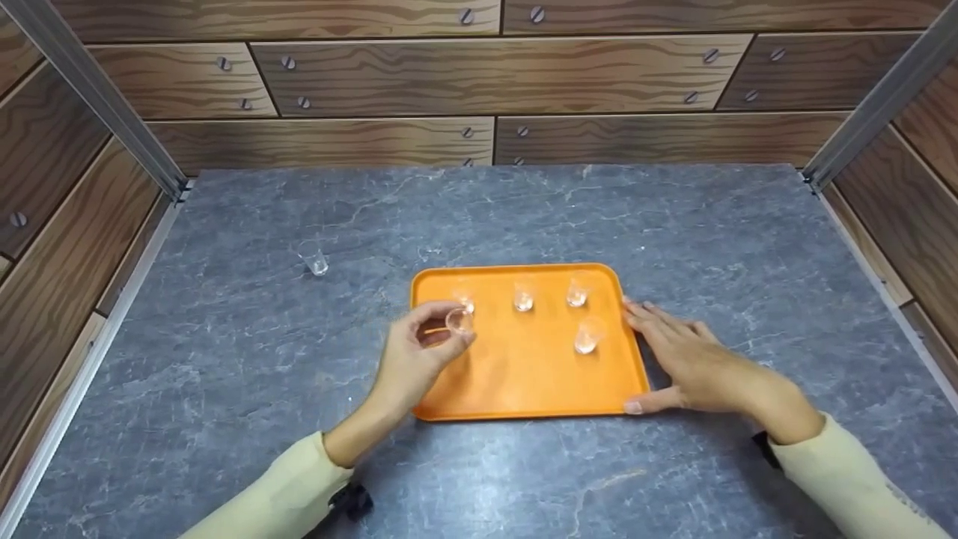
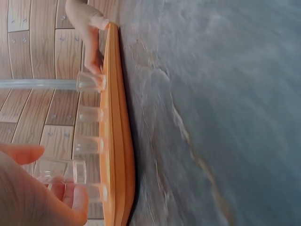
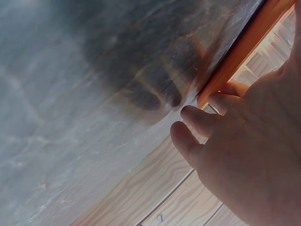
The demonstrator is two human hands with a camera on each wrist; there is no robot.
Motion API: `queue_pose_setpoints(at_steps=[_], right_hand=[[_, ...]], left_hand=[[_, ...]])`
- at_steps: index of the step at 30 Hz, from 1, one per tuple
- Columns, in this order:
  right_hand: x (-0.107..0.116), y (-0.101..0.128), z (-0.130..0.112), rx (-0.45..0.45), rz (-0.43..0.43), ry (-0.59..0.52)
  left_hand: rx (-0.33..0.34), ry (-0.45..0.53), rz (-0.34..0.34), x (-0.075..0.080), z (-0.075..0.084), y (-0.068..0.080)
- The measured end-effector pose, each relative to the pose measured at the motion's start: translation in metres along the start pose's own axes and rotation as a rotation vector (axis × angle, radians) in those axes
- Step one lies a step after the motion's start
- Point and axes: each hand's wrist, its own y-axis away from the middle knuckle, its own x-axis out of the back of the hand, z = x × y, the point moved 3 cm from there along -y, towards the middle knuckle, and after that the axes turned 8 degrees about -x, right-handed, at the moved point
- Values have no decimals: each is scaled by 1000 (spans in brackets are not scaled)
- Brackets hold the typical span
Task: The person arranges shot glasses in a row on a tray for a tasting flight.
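My left hand (image 1: 419,348) holds a small clear shot glass (image 1: 459,322) between thumb and fingers, over the left part of an orange tray (image 1: 516,389). In the left wrist view that glass (image 2: 74,170) is off the tray, its thick base facing the tray. Several similar glasses stand on the tray: a back-row middle glass (image 1: 523,299), a back-right glass (image 1: 576,295), a glass (image 1: 586,340) in front of that one, and a back-left glass (image 1: 467,299) partly hidden by my left hand. Along the tray's right edge my right hand (image 1: 692,367) rests with fingers extended, thumb at the near corner.
Another clear glass (image 1: 317,262) stands on the grey marbled table (image 1: 262,359), left of the tray and farther back. Wood-patterned panels (image 1: 494,78) close off the back and sides, with metal posts (image 1: 127,105) at the rear corners.
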Motion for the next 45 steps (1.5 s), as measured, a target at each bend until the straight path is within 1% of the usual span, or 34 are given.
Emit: queue_pose_setpoints(at_steps=[3,11,14,19,24,32,35,39,45], right_hand=[[0,0,1,0,-1,-1],[0,-1,1,5,1,3],[1,1,1,5,-3,-5],[1,2,4,-11,-8,-14],[-2,2,5,-13,-10,-15],[-2,2,4,-3,6,-10],[-3,1,3,-8,-6,-8],[-1,0,2,-3,4,-4],[1,2,0,3,9,2]], left_hand=[[14,-4,-21,-6,-3,-1],[50,-26,-44,-18,-10,-3],[68,-21,-48,-27,-10,-6],[108,-28,-73,-43,-13,-10],[142,-15,-96,-53,-17,-10],[169,28,-92,-66,-15,-13],[189,43,-95,-70,-18,-13],[208,65,-92,-72,-22,-14],[191,59,-101,-74,-27,-14]])
